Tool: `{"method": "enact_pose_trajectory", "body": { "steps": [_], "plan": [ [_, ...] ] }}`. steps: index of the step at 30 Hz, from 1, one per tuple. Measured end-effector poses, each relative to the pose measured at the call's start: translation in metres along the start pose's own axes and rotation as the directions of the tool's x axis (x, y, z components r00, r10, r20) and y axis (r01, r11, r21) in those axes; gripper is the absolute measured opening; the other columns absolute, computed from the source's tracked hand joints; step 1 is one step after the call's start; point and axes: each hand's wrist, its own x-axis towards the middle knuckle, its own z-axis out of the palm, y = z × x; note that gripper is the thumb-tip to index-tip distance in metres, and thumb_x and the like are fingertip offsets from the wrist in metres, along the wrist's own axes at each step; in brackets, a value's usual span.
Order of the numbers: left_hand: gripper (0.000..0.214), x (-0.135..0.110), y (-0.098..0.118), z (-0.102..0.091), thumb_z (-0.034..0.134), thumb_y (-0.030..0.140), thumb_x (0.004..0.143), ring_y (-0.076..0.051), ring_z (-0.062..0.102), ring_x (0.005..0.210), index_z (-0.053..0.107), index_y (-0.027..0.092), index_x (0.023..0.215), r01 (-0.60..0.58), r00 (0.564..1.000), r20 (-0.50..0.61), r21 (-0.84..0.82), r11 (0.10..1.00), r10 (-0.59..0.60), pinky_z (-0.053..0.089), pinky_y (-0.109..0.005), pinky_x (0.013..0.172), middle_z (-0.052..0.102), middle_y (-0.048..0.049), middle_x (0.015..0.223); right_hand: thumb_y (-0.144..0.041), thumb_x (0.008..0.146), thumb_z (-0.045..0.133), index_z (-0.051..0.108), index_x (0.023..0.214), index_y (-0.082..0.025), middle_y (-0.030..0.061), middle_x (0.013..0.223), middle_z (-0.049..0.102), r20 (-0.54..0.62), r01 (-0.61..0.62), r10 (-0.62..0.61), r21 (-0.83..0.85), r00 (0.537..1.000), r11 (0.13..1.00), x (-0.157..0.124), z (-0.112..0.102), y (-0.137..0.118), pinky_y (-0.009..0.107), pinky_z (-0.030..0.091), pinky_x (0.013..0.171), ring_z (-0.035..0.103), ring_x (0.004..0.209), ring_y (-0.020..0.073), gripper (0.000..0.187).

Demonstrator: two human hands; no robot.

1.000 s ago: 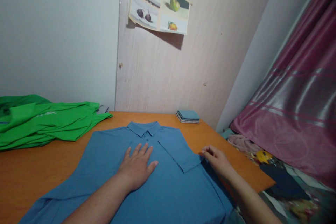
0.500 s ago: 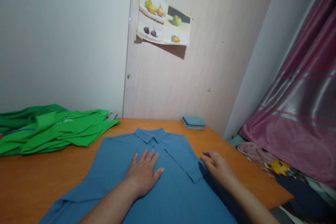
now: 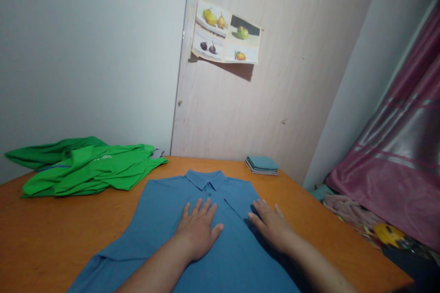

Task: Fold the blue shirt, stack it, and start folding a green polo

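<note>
A blue polo shirt (image 3: 160, 210) lies spread on the orange table, its buttoned collar (image 3: 205, 180) toward the wall. My left hand (image 3: 198, 233) rests flat on the chest below the buttons, fingers spread. Over at the shirt's right edge, my right hand (image 3: 270, 225) has its fingers stretched out on the right sleeve, which is folded inward over the body. That hand covers the sleeve's lower end. The left sleeve stretches down and outward. The shirt's lower part runs out of view.
Crumpled green clothes (image 3: 92, 169) lie at the table's back left. A small stack of folded cloths (image 3: 261, 165) sits at the back right. Beyond the right table edge (image 3: 357, 238) are a pink curtain (image 3: 388, 183) and a jumble of items, one yellow (image 3: 388, 234).
My right hand has moved left from beside the shirt's edge onto the folded sleeve. My left hand stays flat on the chest. The view has turned slightly left.
</note>
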Motion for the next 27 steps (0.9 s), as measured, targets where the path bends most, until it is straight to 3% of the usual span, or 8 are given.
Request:
{"method": "enact_pose_trajectory", "body": {
  "steps": [5,9,11,14,21,27],
  "plan": [
    [0.071,-0.002,0.002,-0.003,0.028,0.063,0.095,-0.034,0.014,0.151,0.035,0.024,0.154,0.0,1.0,0.005,-0.006,1.0,0.0,0.009,-0.064,0.119,0.023,-0.0079,0.163,-0.066,0.096,0.027,0.028,0.156,-0.01,0.0142,0.163,0.02,0.011,-0.022,0.022,-0.045,1.0,0.999,0.033,0.007,-0.008,0.047,0.01,0.122,0.011,0.152,0.0277,0.082],
    [0.071,-0.001,0.0,0.001,0.028,0.063,0.095,-0.034,0.014,0.151,0.035,0.024,0.155,0.0,1.0,-0.003,-0.011,1.0,0.0,0.008,-0.065,0.119,0.023,-0.008,0.163,-0.068,0.095,0.028,0.037,0.152,-0.009,0.0175,0.16,0.029,0.093,-0.029,0.04,-0.115,0.995,0.993,0.051,0.011,-0.008,0.052,0.009,0.121,0.019,0.15,0.0317,0.082],
    [0.071,0.0,-0.001,0.002,0.028,0.063,0.095,-0.034,0.013,0.151,0.034,0.025,0.155,-0.004,1.0,-0.009,-0.013,1.0,0.004,0.008,-0.065,0.119,0.023,-0.0077,0.163,-0.066,0.096,0.027,0.041,0.15,-0.01,0.0179,0.159,0.033,0.062,-0.056,0.064,-0.124,0.996,0.991,0.061,0.009,-0.011,0.055,0.009,0.12,0.022,0.15,0.0325,0.079],
    [0.071,-0.001,-0.001,0.002,0.028,0.063,0.095,-0.035,0.013,0.151,0.034,0.025,0.155,-0.006,1.0,-0.012,-0.023,1.0,0.006,0.008,-0.065,0.119,0.023,-0.0076,0.163,-0.063,0.097,0.025,0.036,0.153,-0.009,0.0171,0.161,0.027,-0.018,-0.094,0.093,-0.111,0.996,0.989,0.075,0.007,-0.016,0.052,0.011,0.121,0.018,0.151,0.0306,0.078],
    [0.07,-0.002,-0.001,0.003,0.026,0.062,0.096,-0.034,0.014,0.151,0.035,0.025,0.155,-0.011,1.0,-0.022,-0.04,0.999,0.011,0.008,-0.065,0.119,0.023,-0.0072,0.163,-0.066,0.096,0.026,0.03,0.155,-0.008,0.017,0.162,0.025,0.053,-0.106,0.113,-0.114,0.992,0.988,0.087,0.027,-0.016,0.052,0.01,0.121,0.015,0.151,0.0316,0.083],
    [0.072,0.0,-0.003,0.008,0.025,0.064,0.095,-0.035,0.014,0.151,0.035,0.025,0.155,-0.018,0.999,-0.04,-0.052,0.999,0.016,0.007,-0.066,0.119,0.024,-0.0077,0.163,-0.059,0.098,0.026,0.028,0.155,-0.01,0.0157,0.162,0.025,0.041,-0.074,0.079,-0.113,0.996,0.991,0.102,0.025,-0.031,0.05,0.013,0.12,0.014,0.152,0.0295,0.076]
  ]
}}
